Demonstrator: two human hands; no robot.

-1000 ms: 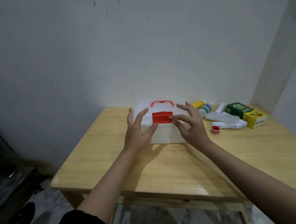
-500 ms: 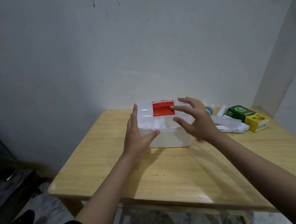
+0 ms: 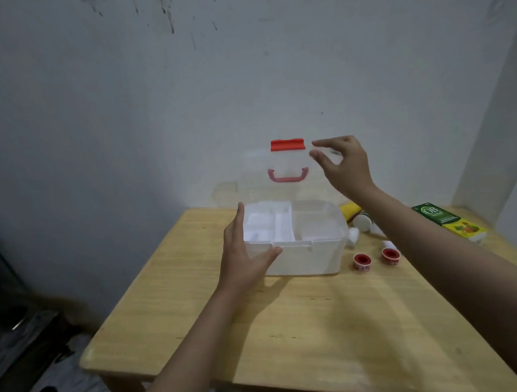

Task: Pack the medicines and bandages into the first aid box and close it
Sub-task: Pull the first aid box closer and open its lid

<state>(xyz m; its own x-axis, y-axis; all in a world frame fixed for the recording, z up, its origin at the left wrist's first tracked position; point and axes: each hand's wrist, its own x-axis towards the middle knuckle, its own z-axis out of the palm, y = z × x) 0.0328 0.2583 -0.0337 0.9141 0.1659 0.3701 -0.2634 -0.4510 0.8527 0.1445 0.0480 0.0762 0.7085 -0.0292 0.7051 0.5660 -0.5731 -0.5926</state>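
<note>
Behind right forearm (image 3: 422, 233): bottles (image 3: 351, 212) part-hidden; clear lid (image 3: 285, 166) faint against wall (image 3: 242, 74).

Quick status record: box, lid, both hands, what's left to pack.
box: first aid box open on the table, white tray inside, no supplies seen in it
lid: lid upright, red latch on top
left hand: left hand braces the box's left front corner, fingers straight
right hand: right hand pinches the lid's top right corner
unpacked: two red tape rolls, green carton, yellow carton, right of box

Dim and cool-toned, lit from above; soft shadows near on the counter (image 3: 321, 329); slightly blurred, bent at edges.
</note>
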